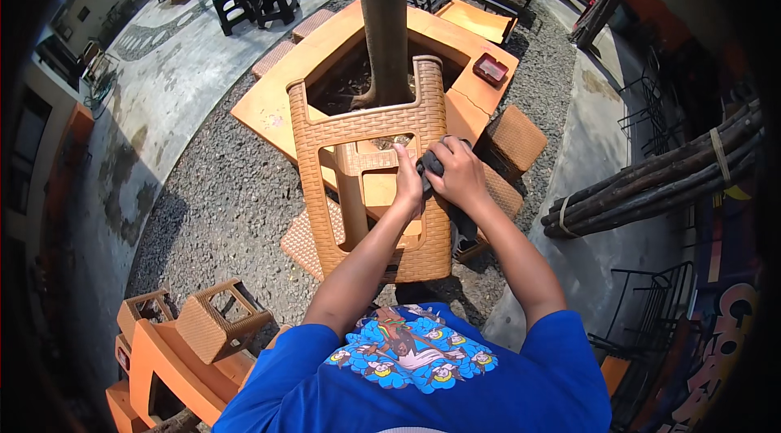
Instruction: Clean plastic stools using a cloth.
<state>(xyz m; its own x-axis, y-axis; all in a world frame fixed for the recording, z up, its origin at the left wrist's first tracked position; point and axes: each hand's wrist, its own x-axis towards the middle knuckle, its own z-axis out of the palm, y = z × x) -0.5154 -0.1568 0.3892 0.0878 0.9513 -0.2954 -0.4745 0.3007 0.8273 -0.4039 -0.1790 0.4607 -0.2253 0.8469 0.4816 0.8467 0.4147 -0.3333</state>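
A tan woven-pattern plastic stool [372, 122] is tipped on its side before me, its leg ends toward the tree trunk. Over its right side, my right hand [457, 168] grips a dark cloth [432, 164], part of which hangs below toward my forearm. My left hand [410, 180] presses against the same cloth from the left, thumb pointing up. Behind the stool is the orange bench-like surround [268, 110] of the tree; how the stool is supported is not plain.
A tree trunk [384, 24] rises through the surround. A dark red ashtray [490, 69] sits on its right corner. More woven stools [518, 137] stand on the gravel at right. Bundled poles [659, 171] lie farther right. At lower left, a stool [213, 323] rests on an orange surface [165, 366].
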